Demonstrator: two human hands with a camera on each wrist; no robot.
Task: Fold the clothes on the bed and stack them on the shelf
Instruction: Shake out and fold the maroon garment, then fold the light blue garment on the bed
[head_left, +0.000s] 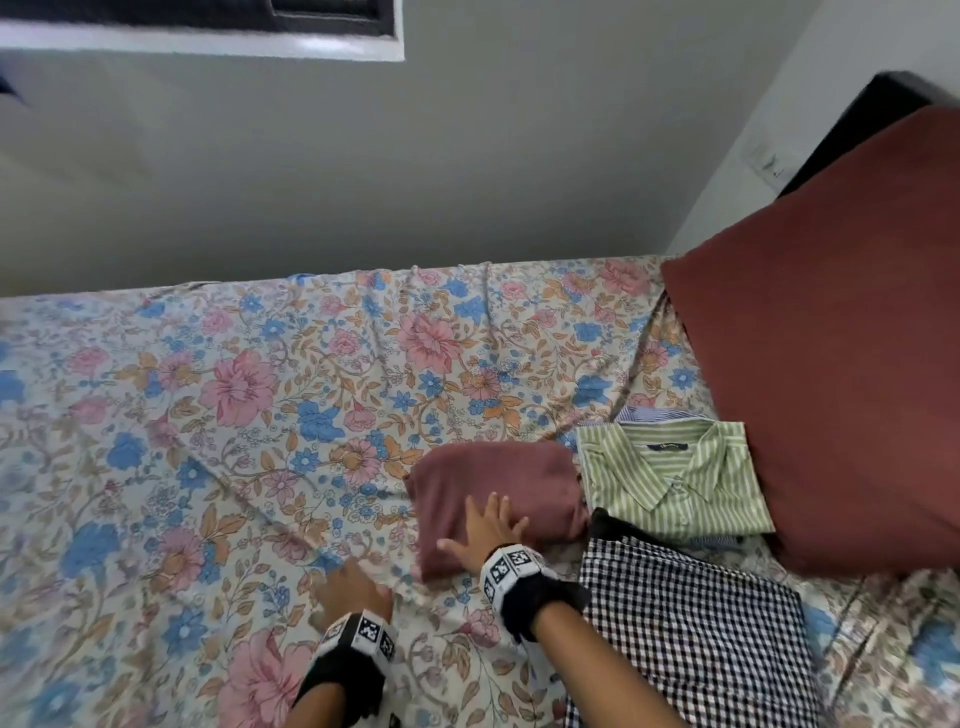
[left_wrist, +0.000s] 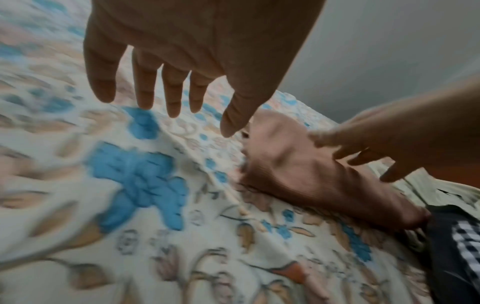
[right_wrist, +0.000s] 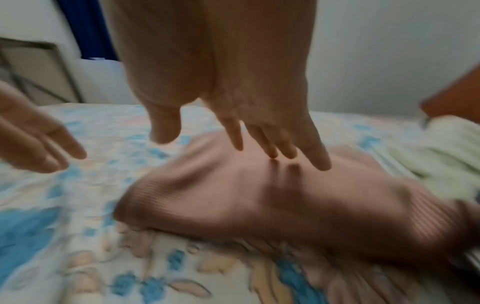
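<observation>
A folded maroon ribbed garment lies on the floral bedsheet. My right hand is spread flat over its near part, straight fingers touching or just above the cloth. To the left of the garment my left hand hovers over the sheet with fingers straight, holding nothing. A folded green striped shirt lies right of the maroon piece, and a folded black-and-white checked garment lies in front of it.
A large rust-red pillow leans at the right, against the striped shirt. A grey wall runs behind the bed. The left half of the bed shows only wrinkled sheet. A folded blue striped piece peeks out under the green shirt.
</observation>
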